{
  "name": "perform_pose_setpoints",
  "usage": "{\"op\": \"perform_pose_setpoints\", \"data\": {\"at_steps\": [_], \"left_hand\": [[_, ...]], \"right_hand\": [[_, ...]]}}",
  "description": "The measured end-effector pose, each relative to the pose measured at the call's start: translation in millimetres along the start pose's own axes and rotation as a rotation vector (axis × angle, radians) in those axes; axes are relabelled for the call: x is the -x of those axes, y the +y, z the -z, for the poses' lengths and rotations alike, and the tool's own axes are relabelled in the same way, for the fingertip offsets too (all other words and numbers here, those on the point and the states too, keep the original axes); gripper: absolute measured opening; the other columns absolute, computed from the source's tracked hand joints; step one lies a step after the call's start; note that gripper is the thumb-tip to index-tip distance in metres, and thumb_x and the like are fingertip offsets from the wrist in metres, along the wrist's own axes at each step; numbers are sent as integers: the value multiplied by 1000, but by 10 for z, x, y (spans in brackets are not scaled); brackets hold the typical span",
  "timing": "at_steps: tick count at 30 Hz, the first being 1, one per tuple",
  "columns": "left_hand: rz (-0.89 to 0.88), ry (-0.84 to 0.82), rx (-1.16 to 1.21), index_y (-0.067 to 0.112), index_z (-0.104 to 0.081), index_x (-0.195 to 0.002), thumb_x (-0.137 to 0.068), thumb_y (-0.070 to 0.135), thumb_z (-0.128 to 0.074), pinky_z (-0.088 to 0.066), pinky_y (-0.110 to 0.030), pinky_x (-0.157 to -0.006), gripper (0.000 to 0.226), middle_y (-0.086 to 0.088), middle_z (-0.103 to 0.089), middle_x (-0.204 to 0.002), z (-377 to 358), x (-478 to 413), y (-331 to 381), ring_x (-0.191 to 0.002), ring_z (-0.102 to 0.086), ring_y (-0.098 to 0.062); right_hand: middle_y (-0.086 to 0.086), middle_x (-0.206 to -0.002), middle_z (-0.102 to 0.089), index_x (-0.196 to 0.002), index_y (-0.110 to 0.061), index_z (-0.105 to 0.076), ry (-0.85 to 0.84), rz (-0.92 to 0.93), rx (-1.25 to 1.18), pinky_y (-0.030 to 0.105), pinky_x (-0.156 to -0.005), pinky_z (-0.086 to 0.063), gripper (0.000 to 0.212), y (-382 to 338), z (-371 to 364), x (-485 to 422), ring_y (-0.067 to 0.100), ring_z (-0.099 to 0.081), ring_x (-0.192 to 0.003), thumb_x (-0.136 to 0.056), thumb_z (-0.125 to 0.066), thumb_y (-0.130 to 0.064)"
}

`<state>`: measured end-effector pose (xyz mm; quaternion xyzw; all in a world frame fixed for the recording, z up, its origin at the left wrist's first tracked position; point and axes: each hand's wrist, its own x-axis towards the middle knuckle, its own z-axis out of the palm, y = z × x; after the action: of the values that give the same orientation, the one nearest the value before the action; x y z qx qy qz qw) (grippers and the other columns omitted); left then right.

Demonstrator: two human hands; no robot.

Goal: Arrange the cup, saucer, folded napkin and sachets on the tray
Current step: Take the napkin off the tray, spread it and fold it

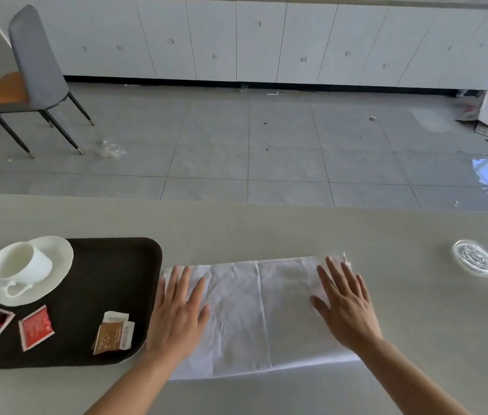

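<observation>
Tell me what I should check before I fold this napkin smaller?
1. Left hand and right hand flat on the white napkin: ok.
2. Napkin small enough for the tray: not ok, it lies wide on the table.
3. Cup on saucer, on the tray: ok.
4. Red sachets and brown sachet on the tray: ok.
5. Bare tray space for the napkin: ok.

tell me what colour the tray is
The tray is dark brown, nearly black, shown in the head view, the only one.
</observation>
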<state>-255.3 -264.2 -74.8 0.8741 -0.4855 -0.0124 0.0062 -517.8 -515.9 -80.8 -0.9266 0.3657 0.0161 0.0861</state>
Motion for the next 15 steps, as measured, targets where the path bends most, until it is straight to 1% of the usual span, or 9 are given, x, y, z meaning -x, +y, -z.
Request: {"op": "perform_pose_setpoints", "data": {"at_steps": [1, 2, 4, 5, 7, 11, 12, 14, 15], "left_hand": [[-9, -45, -5, 21, -39, -146, -96, 58, -16, -18, -56, -117, 66, -18, -27, -157, -28, 21, 3, -147, -18, -39], [2, -71, -4, 23, -31, -150, -94, 63, -11, -14, -54, -118, 72, -16, -20, -160, -61, 45, 3, -148, -14, -37], [39, -90, -2, 27, -17, -153, -92, 68, -10, -9, -54, -118, 75, -14, -7, -163, -147, 94, 1, -149, -6, -37], [51, -95, 6, 28, -13, -154, -91, 68, -12, -9, -54, -118, 74, -13, -4, -163, -184, 116, -1, -149, -3, -37], [57, -100, 24, 28, -12, -154, -91, 68, -16, -11, -55, -118, 74, -13, -2, -163, -202, 138, 0, -149, -2, -38], [62, -90, 15, 31, -9, -154, -90, 68, -17, -7, -53, -119, 74, -11, 0, -164, -194, 136, 1, -149, 1, -37], [60, -90, 13, 31, -9, -154, -90, 68, -18, -7, -52, -119, 74, -11, 0, -164, -188, 134, 3, -149, 0, -36], [55, -102, 3, 30, -11, -154, -90, 68, -19, -8, -53, -119, 75, -11, -2, -163, -191, 136, 3, -150, -1, -35], [58, -108, 1, 29, -11, -154, -90, 67, -19, -8, -53, -119, 75, -11, -2, -163, -196, 138, 7, -150, -1, -34]], "right_hand": [[-9, -166, 7, -157, -32, -4, -7, 0, 22, 45, -124, -5, 73, 5, -34, 68, 20, 12, -153, -94, -18, -69], [-9, -166, 6, -157, -32, -5, -4, 5, 43, 45, -124, -3, 74, 8, -57, 131, 20, 12, -153, -94, -15, -70], [-7, -167, -4, -158, -29, -14, 9, 48, 60, 47, -123, -8, 74, -2, -74, 237, 22, 3, -154, -96, -18, -69], [-6, -167, -10, -157, -26, -20, 12, 84, 51, 48, -122, -12, 73, -6, -82, 285, 23, -3, -155, -97, -20, -68], [-6, -166, -15, -156, -25, -27, 8, 132, 33, 49, -120, -16, 71, 6, -103, 370, 24, -9, -154, -98, -22, -66], [-9, -167, -8, -157, -29, -18, -5, 100, 35, 47, -122, -11, 71, 84, -109, 488, 20, -2, -154, -97, -21, -66], [-7, -167, -10, -157, -28, -19, 9, 97, 30, 46, -122, -11, 70, 93, -116, 527, 20, -2, -154, -97, -23, -65], [-1, -166, -19, -155, -24, -31, 71, 100, -8, 47, -120, -17, 67, 95, -137, 607, 23, -12, -154, -99, -31, -60], [4, -164, -26, -152, -20, -38, 121, 80, -40, 47, -118, -23, 64, 88, -135, 624, 26, -20, -152, -98, -40, -56]]}}
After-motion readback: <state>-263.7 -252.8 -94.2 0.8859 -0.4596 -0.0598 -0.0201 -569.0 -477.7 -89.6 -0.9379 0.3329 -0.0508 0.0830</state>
